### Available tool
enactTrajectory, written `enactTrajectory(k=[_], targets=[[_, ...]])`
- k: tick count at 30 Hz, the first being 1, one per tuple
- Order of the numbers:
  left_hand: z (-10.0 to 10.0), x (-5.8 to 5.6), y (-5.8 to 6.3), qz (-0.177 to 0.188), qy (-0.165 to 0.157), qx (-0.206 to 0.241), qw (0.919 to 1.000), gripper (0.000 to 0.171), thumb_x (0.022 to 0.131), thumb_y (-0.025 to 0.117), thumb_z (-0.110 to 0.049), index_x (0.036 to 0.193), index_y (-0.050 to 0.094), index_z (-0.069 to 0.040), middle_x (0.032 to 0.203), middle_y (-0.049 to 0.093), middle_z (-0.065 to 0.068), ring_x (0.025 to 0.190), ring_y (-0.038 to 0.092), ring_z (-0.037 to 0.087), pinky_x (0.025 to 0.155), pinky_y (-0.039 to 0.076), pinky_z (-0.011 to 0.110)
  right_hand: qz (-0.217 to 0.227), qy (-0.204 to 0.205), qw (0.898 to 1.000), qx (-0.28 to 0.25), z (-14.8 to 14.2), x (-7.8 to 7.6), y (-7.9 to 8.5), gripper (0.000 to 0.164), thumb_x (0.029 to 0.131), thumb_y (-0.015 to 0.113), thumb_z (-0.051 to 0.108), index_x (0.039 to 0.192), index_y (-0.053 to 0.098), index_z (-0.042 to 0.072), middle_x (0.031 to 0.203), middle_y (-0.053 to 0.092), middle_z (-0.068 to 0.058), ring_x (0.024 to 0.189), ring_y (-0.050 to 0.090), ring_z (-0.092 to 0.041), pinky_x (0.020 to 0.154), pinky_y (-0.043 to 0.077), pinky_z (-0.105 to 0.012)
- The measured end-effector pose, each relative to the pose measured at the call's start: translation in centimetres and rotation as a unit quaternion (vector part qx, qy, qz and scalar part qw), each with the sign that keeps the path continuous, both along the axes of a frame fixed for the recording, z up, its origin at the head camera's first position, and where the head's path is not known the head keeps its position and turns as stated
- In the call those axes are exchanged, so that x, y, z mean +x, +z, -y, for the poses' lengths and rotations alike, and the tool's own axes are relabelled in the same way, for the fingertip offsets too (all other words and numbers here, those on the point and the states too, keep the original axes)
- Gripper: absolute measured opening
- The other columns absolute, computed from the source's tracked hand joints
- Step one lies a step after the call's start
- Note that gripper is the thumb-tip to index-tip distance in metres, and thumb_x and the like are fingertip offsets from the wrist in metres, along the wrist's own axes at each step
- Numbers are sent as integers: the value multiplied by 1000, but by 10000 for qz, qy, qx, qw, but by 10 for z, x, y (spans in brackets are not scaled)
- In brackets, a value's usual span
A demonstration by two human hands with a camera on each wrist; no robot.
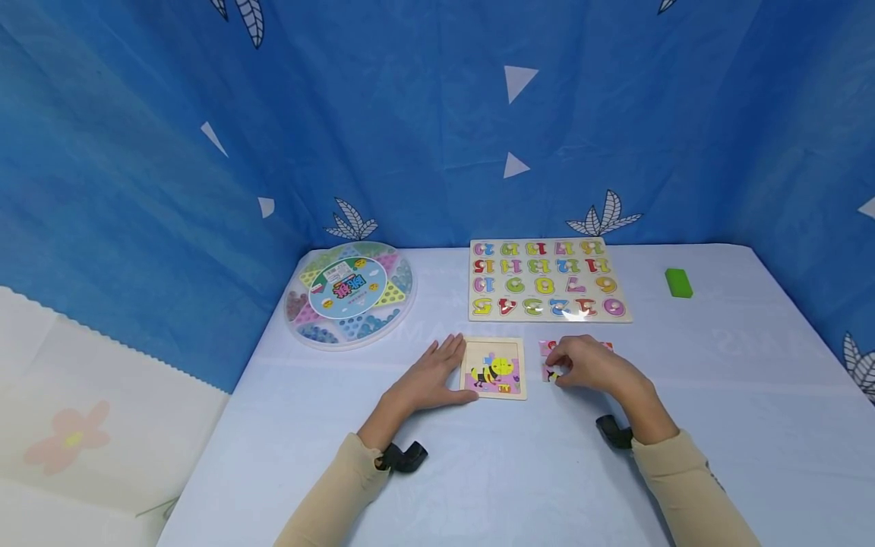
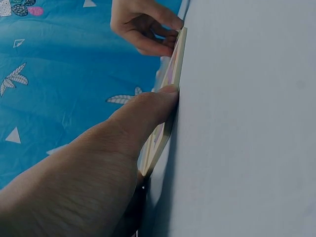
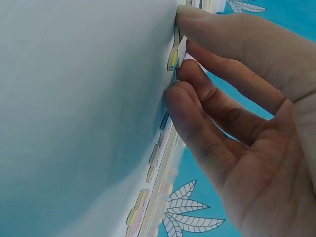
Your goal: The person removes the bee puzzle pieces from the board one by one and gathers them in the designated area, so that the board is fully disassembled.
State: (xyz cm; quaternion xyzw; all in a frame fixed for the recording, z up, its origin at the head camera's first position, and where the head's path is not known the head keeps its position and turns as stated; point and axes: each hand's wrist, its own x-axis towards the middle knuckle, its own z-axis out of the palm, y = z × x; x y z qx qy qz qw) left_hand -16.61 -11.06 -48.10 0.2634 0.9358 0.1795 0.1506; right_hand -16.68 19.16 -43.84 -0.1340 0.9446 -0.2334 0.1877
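A square wooden puzzle tray (image 1: 492, 341) with a bee picture (image 1: 494, 374) in it lies in front of me. My left hand (image 1: 432, 377) rests along its left side, fingers extended and the thumb (image 2: 165, 98) on its near edge. To the right of the tray, my right hand (image 1: 586, 363) bends over several loose puzzle pieces. Between its thumb and fingers it pinches one puzzle piece (image 1: 552, 372) with black and white on it, low over the table. Pink and red puzzle pieces (image 1: 547, 347) show beyond the hand; others are hidden under it.
A number puzzle board (image 1: 547, 281) lies behind the tray. At the back left is a round marble board game (image 1: 350, 296) in clear packaging. A green block (image 1: 679, 282) sits at the back right of the white table (image 1: 519, 471). Blue cloth (image 1: 410, 114) hangs behind.
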Motion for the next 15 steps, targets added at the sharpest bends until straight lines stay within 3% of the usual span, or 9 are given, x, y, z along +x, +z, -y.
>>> enactTrajectory(k=[15], targets=[[1, -1, -3, -64, -22, -87, 9999, 101, 85, 59, -65, 157, 15, -11, 166, 10, 2, 154, 5, 16, 126, 8, 39, 5, 20, 9999, -104, -3, 1, 6, 33, 73, 84, 13, 104, 74, 6, 96, 68, -2, 83, 55, -16, 77, 56, -32]])
